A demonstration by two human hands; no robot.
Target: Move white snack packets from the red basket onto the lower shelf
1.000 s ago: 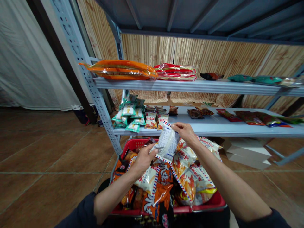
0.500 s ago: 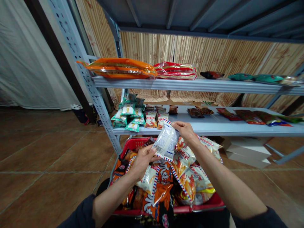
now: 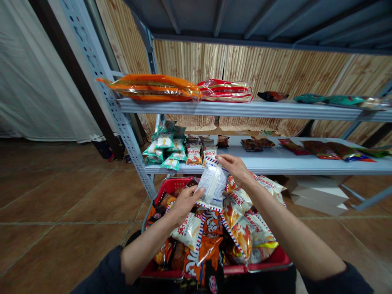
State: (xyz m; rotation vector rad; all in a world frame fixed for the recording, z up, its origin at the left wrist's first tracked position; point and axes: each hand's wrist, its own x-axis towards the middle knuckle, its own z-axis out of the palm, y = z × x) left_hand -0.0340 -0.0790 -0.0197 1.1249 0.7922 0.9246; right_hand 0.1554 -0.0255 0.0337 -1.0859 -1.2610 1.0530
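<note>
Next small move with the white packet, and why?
Probably lift the white snack packet onto the lower shelf beside the matching packets: the left hand and right hand both hold it above the red basket, and its striped border matches theirs.

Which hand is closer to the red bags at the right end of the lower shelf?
The right hand is nearer, to the left of the red bags. The left hand is farther left and lower, above the red basket. Both hold a white snack packet.
</note>
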